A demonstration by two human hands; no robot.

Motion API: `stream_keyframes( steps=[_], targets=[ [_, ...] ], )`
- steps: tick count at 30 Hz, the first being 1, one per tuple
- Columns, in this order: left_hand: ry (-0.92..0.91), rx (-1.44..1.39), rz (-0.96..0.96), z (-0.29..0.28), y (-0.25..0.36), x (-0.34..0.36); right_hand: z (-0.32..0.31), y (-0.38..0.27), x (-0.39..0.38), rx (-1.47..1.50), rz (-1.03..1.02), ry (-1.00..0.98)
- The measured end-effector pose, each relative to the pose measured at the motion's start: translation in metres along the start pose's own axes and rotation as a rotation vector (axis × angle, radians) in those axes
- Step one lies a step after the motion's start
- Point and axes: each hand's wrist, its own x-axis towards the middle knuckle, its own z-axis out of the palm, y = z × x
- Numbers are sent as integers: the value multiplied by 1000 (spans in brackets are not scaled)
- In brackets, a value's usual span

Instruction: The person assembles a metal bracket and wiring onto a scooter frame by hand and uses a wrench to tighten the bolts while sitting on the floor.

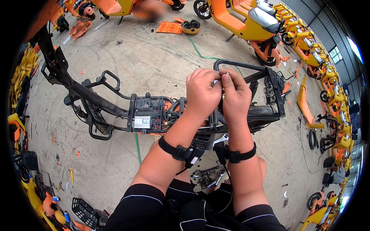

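Note:
My left hand (203,91) and my right hand (236,94) meet above the stripped black scooter frame (101,101). Both are closed, with thumbs and fingertips pinched together. A tiny pale bit shows at the right fingertips, too small to name; whatever the left fingers hold is hidden. Behind the hands, the frame's rear tube loop (239,63) curves round. Left of my forearms, a silver box-shaped part (142,122) sits among exposed wiring in the frame's middle. Each forearm wears a black strap with a small device.
Between my legs on the concrete lie loose dark hardware and a ratchet wrench (220,176). A black basket (84,212) rests at lower left. Yellow and orange scooters (246,23) line the back and right. A helmet (190,26) sits beside an orange mat (169,27).

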Motion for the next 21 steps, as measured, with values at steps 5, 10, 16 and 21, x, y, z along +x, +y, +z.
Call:
stream_keyframes(
  steps=[5, 10, 16, 21],
  targets=[
    [-68, 1, 39, -2, -5, -1, 3, 2, -2, 49, 14, 75],
    [-143, 2, 44, -4, -1, 0, 3, 9, 0, 70, -23, 140],
    [-81, -23, -5, -2, 0, -1, 5, -3, -1, 62, 113, 96],
    [-40, -60, 0, 0, -1, 0, -1, 0, 0, 34, 51, 5]
  ],
)
